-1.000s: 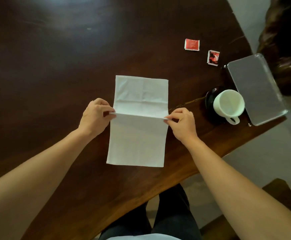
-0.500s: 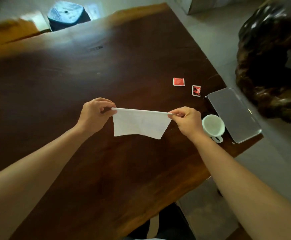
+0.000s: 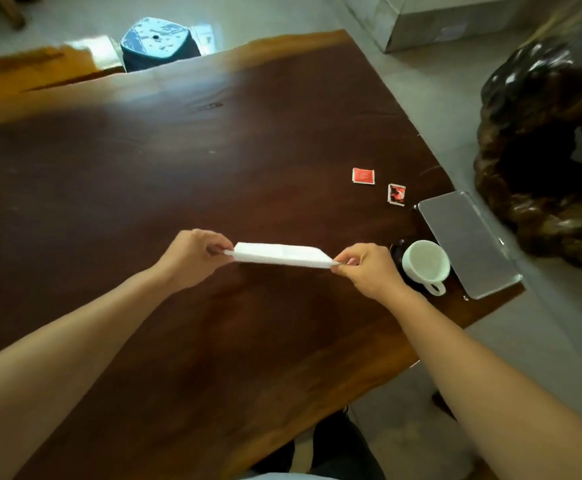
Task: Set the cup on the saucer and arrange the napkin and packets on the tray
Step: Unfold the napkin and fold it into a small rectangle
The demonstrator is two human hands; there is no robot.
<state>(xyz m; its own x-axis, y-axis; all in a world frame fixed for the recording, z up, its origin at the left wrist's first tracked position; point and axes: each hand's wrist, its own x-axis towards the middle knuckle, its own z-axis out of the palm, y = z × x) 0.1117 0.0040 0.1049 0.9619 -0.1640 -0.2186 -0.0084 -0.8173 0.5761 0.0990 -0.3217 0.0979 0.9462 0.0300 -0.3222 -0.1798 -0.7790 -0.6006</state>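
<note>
Bare table (image 3: 144,202) leftward; cup (image 3: 425,265), tray (image 3: 469,244), packets (image 3: 363,176) crowding the right

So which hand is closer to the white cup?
The right hand. It pinches one end of the napkin, just beside the cup. The left hand pinches the other end, farther from the cup.

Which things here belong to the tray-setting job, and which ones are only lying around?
For the job: napkin, cup, saucer, tray, red packet, patterned packet.
Just lying about: blue stool, dark carved wood, grey box.
</note>
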